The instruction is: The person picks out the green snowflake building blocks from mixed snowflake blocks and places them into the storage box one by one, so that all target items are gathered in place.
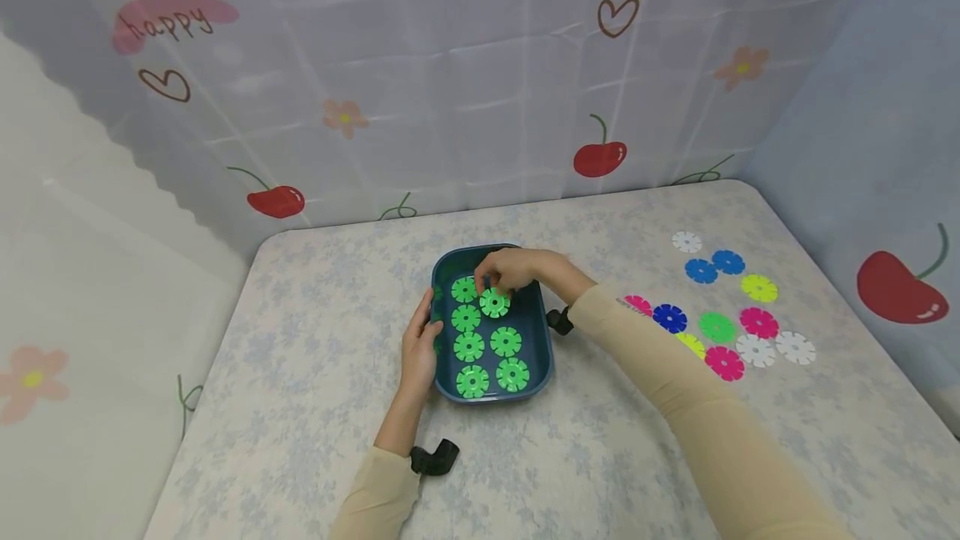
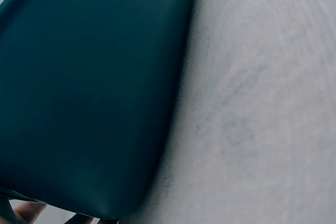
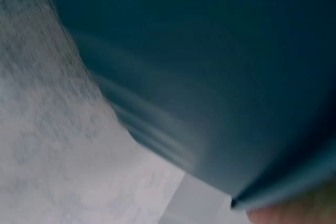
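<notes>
A dark blue-green tray (image 1: 528,394) stands on the table with several green notched plastic discs (image 1: 468,347) laid in two columns. At the tray's left side, my left hand (image 1: 420,352) grips the rim, thumb at the edge and fingers along the outer wall. My right hand (image 1: 513,269) reaches over the far right part of the tray. Its curled fingers pinch a green notched disc (image 1: 495,303) beside the left column. In the left wrist view, the tray's outer wall (image 2: 94,93) hides most of the hand. The right wrist view shows mainly the tray wall (image 3: 210,77).
On the table's right side lie loose notched discs: white (image 1: 795,347), blue (image 1: 670,318), pink (image 1: 724,363), yellow (image 1: 760,287) and a green one (image 1: 717,327). My right forearm partly covers a yellow disc (image 1: 692,345). A printed curtain (image 1: 465,107) hangs behind the table.
</notes>
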{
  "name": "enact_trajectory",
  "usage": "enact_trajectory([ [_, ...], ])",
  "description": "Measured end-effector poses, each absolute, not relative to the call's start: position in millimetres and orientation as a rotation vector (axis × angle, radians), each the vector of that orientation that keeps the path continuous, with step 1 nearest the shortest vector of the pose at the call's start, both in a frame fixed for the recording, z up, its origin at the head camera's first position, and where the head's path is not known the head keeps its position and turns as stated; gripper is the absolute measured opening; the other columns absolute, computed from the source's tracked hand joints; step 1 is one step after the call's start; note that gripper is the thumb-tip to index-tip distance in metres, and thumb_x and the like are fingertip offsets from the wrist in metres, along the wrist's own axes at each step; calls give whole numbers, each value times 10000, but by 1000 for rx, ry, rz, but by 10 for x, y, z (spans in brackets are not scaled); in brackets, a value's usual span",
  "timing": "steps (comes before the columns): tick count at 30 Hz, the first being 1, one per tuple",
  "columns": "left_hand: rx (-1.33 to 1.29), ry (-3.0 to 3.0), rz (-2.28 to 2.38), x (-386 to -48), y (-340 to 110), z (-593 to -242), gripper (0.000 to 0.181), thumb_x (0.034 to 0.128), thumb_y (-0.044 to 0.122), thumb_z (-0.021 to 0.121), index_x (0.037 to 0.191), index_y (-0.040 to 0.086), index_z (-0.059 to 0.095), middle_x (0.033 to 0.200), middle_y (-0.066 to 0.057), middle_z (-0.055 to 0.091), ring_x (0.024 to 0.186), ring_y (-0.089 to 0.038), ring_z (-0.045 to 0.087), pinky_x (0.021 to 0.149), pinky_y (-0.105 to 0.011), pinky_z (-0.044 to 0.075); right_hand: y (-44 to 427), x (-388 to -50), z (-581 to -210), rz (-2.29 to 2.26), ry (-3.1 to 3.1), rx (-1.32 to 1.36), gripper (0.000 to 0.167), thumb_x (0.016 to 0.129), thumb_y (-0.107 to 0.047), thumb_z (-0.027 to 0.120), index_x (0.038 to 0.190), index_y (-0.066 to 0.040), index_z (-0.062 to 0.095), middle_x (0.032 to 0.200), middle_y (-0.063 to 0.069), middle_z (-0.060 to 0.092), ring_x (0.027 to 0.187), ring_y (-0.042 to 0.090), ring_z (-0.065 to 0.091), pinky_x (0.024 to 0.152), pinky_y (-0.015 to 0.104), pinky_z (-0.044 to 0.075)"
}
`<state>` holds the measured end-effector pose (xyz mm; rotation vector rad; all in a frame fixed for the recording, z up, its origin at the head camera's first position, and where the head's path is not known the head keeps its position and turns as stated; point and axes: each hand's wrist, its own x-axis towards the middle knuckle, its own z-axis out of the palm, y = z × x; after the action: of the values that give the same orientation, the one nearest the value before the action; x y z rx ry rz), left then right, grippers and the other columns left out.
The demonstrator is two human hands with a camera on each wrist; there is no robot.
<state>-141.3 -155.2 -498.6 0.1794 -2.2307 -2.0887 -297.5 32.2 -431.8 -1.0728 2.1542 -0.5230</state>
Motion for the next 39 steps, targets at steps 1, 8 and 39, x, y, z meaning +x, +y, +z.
enact_trajectory([
  [1,181,-2232,-2085,-1411,-1553,-4987,546,1018,82,393,1548,189,317,1615,-61,259,1489,-292,217,1186,-531,215,308,-2967,-4331,-496,2163,-1065,352,919,82,497,1132,-131,677,922,91,641,732,239,643,595,261,477],
  [8,168,-2231,-2090,-1399,-1550,-4965,547,1015,83,393,1545,203,323,1616,-44,260,1494,-284,206,1194,-519,204,260,-2945,-4417,-389,2200,-1014,384,895,99,516,1066,-206,675,847,45,642,724,185,632,654,281,497],
  [39,186,-2277,-2072,-1373,-1541,-4868,522,1025,56,388,1539,127,326,1612,-66,262,1480,-300,233,1190,-513,217,264,-2850,-4424,-142,2326,-1026,304,883,34,565,936,-248,666,901,19,607,703,159,462,597,276,357],
])
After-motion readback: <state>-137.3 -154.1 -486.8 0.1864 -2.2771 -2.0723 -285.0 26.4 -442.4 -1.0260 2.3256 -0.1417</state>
